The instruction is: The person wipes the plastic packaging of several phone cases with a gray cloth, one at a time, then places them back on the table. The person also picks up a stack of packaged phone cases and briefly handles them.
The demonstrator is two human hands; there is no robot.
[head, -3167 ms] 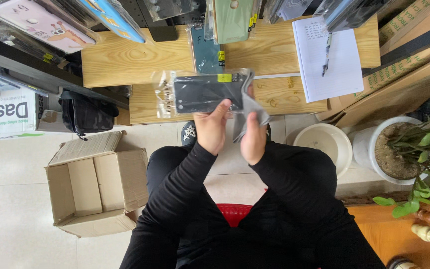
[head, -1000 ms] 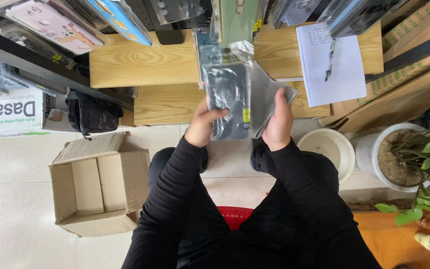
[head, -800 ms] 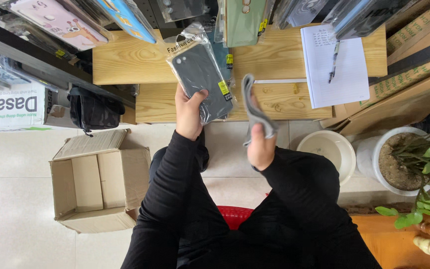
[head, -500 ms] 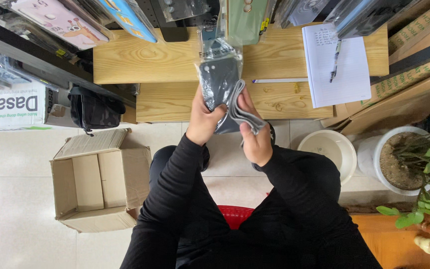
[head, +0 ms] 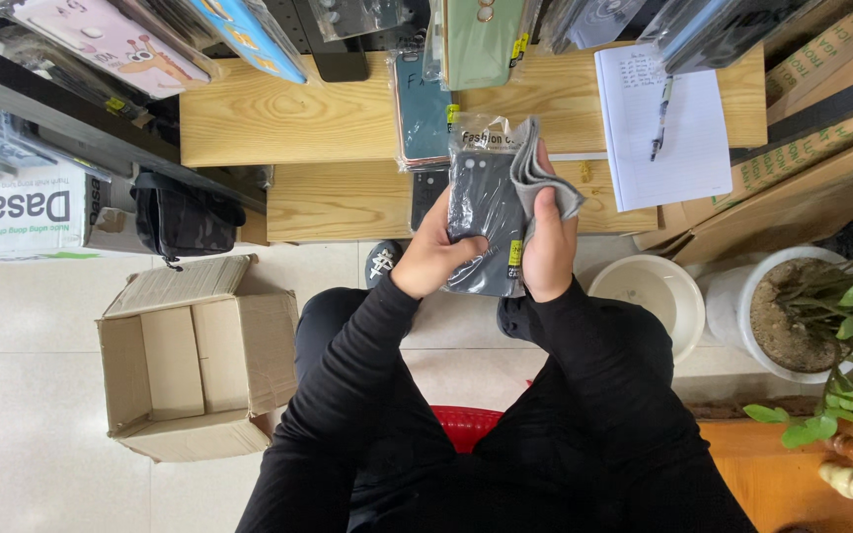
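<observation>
A dark phone case in a clear plastic sleeve (head: 483, 202) is held upright in front of me over the low wooden shelf (head: 348, 197). My left hand (head: 434, 249) grips the sleeve's lower left side. My right hand (head: 550, 242) presses a folded grey cloth (head: 537, 176) against the sleeve's right edge, with the fingers closed over both. A yellow sticker shows near the sleeve's bottom right corner.
More packaged phone cases (head: 425, 109) lie and hang on the wooden shelves. An open notebook with a pen (head: 661, 123) lies at the right. An open cardboard box (head: 194, 355) and a black bag (head: 185, 217) are on the floor at left; a white bowl (head: 649, 296) and potted plant (head: 821, 316) at right.
The sleeve was turned from flat to upright, lifted in my left hand alone, then both hands came back together with the cloth on its right edge.
</observation>
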